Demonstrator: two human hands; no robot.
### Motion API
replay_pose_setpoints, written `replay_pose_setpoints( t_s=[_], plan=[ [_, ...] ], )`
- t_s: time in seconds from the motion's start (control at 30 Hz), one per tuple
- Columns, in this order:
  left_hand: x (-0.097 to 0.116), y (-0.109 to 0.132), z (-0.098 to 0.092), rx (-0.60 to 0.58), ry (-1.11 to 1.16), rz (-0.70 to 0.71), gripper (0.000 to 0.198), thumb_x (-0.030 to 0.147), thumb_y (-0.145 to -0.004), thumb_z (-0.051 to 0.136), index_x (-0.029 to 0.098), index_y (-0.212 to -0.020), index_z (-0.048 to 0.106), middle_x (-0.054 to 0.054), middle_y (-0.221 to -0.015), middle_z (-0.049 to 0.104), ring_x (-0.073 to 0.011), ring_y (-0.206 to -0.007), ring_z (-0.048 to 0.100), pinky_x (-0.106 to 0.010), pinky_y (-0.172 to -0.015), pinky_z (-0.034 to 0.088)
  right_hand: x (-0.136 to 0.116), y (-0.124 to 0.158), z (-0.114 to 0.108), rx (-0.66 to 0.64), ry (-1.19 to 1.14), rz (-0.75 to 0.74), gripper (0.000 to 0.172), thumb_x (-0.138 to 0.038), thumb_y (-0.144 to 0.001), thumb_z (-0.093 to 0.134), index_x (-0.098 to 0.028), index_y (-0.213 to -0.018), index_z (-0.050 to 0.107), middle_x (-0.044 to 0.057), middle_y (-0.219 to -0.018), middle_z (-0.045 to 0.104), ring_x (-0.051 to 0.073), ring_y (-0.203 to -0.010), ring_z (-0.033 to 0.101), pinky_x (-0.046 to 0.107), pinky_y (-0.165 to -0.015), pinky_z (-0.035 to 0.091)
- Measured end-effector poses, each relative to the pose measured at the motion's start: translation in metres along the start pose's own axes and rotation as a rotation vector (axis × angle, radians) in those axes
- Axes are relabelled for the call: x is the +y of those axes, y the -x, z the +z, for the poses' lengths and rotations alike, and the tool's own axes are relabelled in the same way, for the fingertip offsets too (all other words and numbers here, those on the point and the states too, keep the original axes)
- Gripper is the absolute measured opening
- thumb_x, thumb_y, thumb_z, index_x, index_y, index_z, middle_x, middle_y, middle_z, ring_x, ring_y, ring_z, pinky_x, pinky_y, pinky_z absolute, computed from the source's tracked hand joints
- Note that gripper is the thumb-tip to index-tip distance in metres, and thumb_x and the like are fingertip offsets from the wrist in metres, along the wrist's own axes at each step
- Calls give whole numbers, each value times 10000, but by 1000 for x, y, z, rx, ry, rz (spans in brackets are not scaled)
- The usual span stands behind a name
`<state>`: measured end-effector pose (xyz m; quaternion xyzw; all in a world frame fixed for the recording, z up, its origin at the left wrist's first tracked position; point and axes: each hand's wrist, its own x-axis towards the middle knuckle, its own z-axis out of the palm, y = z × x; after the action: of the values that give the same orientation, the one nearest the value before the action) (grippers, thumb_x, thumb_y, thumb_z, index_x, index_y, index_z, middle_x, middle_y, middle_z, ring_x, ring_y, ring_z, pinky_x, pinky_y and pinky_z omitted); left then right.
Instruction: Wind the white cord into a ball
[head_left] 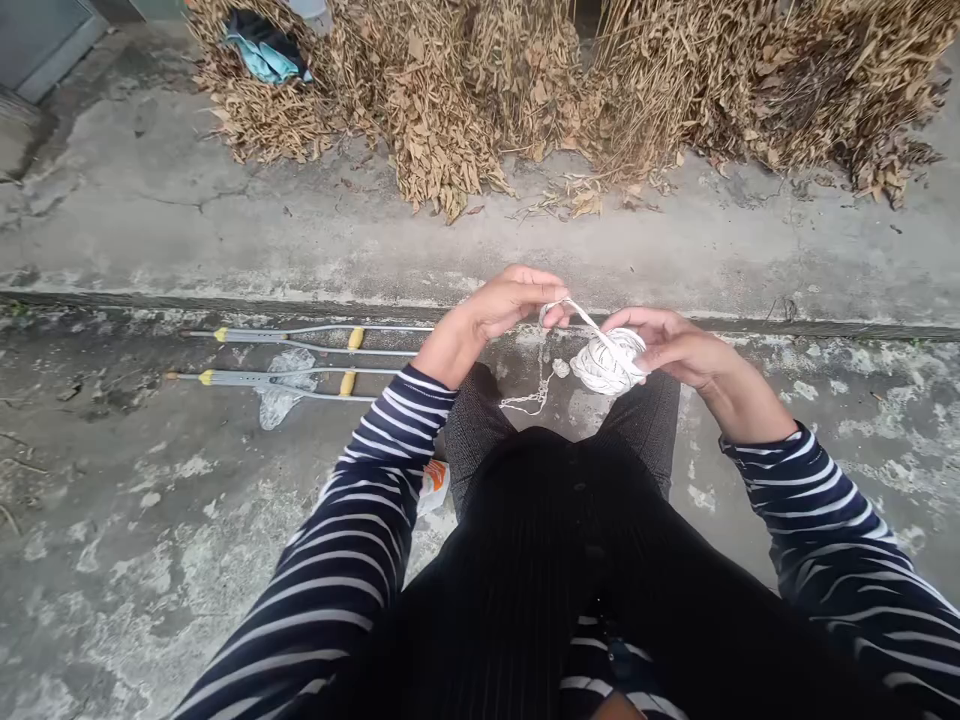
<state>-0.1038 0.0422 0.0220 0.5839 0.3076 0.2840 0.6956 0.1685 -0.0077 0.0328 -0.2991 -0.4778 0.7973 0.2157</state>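
A ball of white cord (606,362) with thin dark marks hangs above my knees. Its right side is gripped by my right hand (675,345), fingers curled round it. To the left, my left hand (517,300) pinches a strand that runs up from the ball to the fingertips. From there a loose length of cord (541,385) dangles down between my knees, curling at its lower end. A small pale lump (560,368) shows beside this hanging cord, just left of the ball.
Two metal crutches (300,378) with yellow grips lie on the concrete at left, with clear plastic (287,385) around them. Dried plants (450,100) line the raised ledge (315,230) ahead. A white and orange packet (433,487) is beside my left leg. Blue and black cloth (266,55) rests on the plants.
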Motion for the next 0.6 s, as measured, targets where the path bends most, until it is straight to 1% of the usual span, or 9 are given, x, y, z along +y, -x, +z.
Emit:
replay_pose_setpoints(
  t_s=[0.1, 0.17, 0.2, 0.27, 0.33, 0.4, 0.47, 0.5, 0.6],
  plan=[
    [-4, -8, -8, -154, -164, -101, 362, 413, -826, 794, 150, -600, 689, -29, -550, 624, -152, -652, 654, -305, -765, 514, 5, -3, -4, -20, 3, 3, 487, -155, -698, 853, -168, -1160, 700, 0, -888, 716, 103, -659, 657, 183, -504, 510],
    [-10, -13, -9, -202, -303, -142, 277, 334, -815, 788, 142, -627, 721, -28, -586, 658, -137, -633, 637, -296, -758, 507, 11, -6, -7, -25, -22, 8, 490, -177, -699, 844, -166, -1165, 694, 2, -881, 710, 109, -639, 650, 192, -479, 504],
    [-14, -15, -6, -167, -347, -132, 213, 293, -809, 781, 136, -668, 746, -32, -634, 688, -136, -655, 641, -293, -762, 505, 15, -7, -9, -19, -44, 8, 491, -185, -694, 841, -168, -1161, 692, 1, -868, 706, 110, -620, 645, 196, -466, 503],
    [-22, -12, 2, -6, -340, -56, 113, 237, -814, 753, 130, -808, 787, -61, -830, 760, -149, -772, 673, -288, -774, 513, 22, -9, -13, 11, -98, 3, 499, -194, -683, 835, -177, -1160, 689, -4, -849, 705, 110, -588, 639, 206, -458, 514],
    [-31, -4, 16, 137, -219, 29, 182, 235, -836, 726, 139, -975, 793, -99, -1089, 771, -175, -922, 695, -286, -761, 535, 29, -9, -16, 46, -147, -5, 502, -195, -681, 827, -186, -1163, 688, -9, -835, 706, 103, -556, 628, 210, -454, 526],
    [-41, 6, 31, 155, -58, 49, 287, 263, -847, 727, 163, -1113, 772, -121, -1248, 738, -199, -1009, 703, -288, -733, 560, 34, -10, -19, 72, -170, -2, 497, -196, -685, 826, -186, -1162, 689, -6, -831, 710, 105, -551, 632, 209, -450, 534],
    [-53, 14, 45, 135, 69, 22, 357, 289, -836, 757, 182, -1177, 753, -126, -1254, 741, -205, -1018, 714, -298, -738, 579, 38, -9, -20, 88, -177, 11, 491, -199, -687, 830, -183, -1158, 690, 4, -834, 717, 111, -560, 642, 209, -451, 541],
    [-60, 16, 50, 150, 105, 13, 367, 298, -826, 775, 184, -1173, 752, -124, -1227, 753, -203, -1012, 719, -306, -763, 585, 39, -9, -20, 92, -181, 19, 493, -202, -688, 832, -181, -1159, 689, 9, -835, 720, 115, -566, 647, 212, -455, 546],
    [-76, 17, 58, 269, 97, 41, 299, 319, -805, 810, 166, -1058, 765, -101, -1109, 782, -183, -983, 728, -328, -859, 580, 42, -8, -19, 93, -197, 37, 504, -206, -681, 843, -183, -1160, 689, 13, -834, 726, 116, -563, 641, 216, -459, 548]
  ],
)
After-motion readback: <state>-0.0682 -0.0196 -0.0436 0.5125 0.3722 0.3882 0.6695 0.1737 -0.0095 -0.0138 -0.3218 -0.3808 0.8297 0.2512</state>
